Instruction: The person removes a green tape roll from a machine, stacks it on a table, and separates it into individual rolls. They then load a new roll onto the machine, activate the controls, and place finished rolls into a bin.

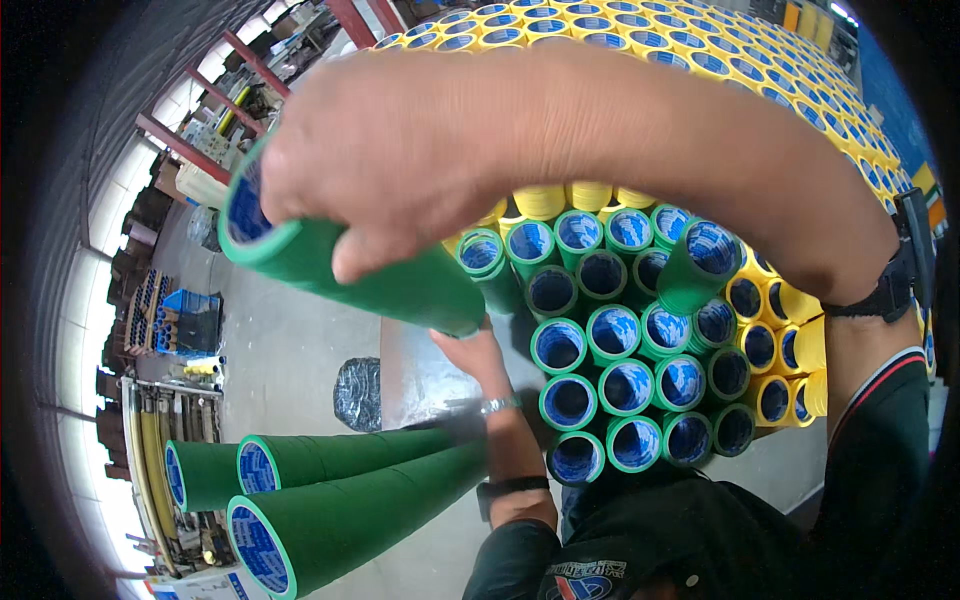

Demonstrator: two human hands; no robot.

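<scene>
- At the upper rim of a long green tape-covered cylinder [400, 288] with a blue-lined hollow core, my right hand [365, 155] is clamped, fingers inside, thumb outside.
- By its lower end is my left hand [474, 357], partly hidden; I cannot tell its grip.
- I judge the cylinder stiff, fairly heavy, slightly slippery; rim and base suit holding.
- Tilted, it hangs over a shiny grey tabletop [420, 368], left of upright green rolls [685, 290].
- Farther out: yellow rolls [540, 203], grey floor [280, 330], red posts [185, 150].

Left-side glare [112, 212] (dark, curved rim).
</scene>
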